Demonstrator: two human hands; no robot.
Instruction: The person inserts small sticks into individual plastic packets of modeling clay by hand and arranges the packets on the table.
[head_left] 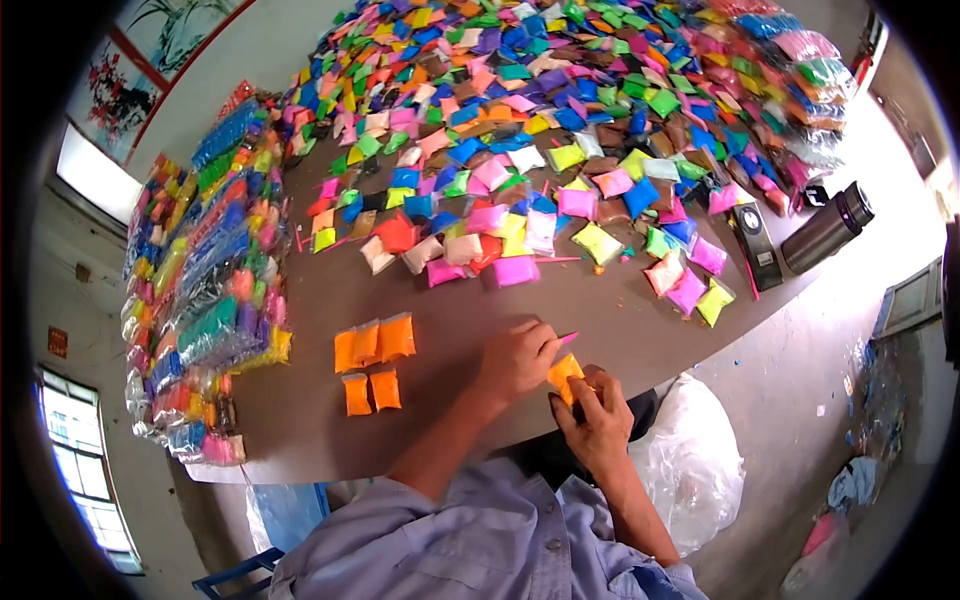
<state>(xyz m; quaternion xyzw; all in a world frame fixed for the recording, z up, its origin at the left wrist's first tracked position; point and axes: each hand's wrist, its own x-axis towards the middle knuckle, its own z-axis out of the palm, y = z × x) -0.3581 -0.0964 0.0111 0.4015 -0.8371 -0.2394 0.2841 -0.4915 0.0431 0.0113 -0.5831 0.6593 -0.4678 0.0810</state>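
My right hand (598, 418) pinches a small orange packet (565, 376) near the front edge of the table. Just left of it, my left hand (516, 358) is closed, and the pointed end of a thin pink plastic stick (569, 338) juts out from its fingers toward the packet. Whether the stick touches the packet I cannot tell. Left of my hands, several orange packets lie flat in two rows, the upper row (375, 341) above the lower row (371, 393).
A wide heap of small coloured packets (500, 120) covers the table's far side. Bundled packs (215, 270) stack along the left edge. At right stand a dark metal flask (828, 228) and a black box (757, 246). A white plastic bag (695, 455) sits below the table edge.
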